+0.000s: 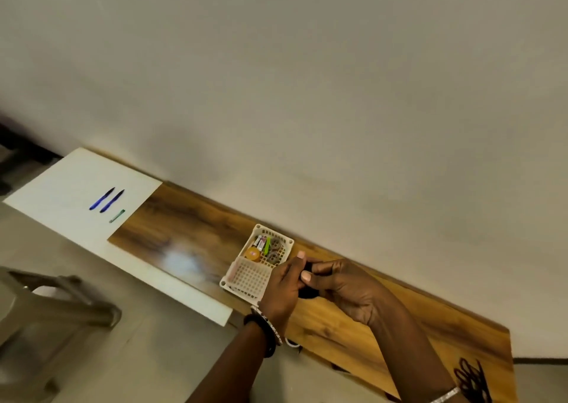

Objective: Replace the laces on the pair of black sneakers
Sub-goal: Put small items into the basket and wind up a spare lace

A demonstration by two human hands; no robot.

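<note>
Wooden worktop (190,218) along the wall is carrying a basket (226,282), beside which the left hand (281,282) and right hand (347,285), close together, are pinching a black thing (308,293) mostly hidden by fingers, while black laces (471,378) are lying partly cut off at the frame's edge.

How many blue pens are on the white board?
2. They lie side by side on the white board: the left pen, and the right pen close beside it. A small green thing lies near them. No others show.

Black lace loops (471,378) lie rightward; hands (281,287) (350,285) pinch a black bundle (308,293).
</note>
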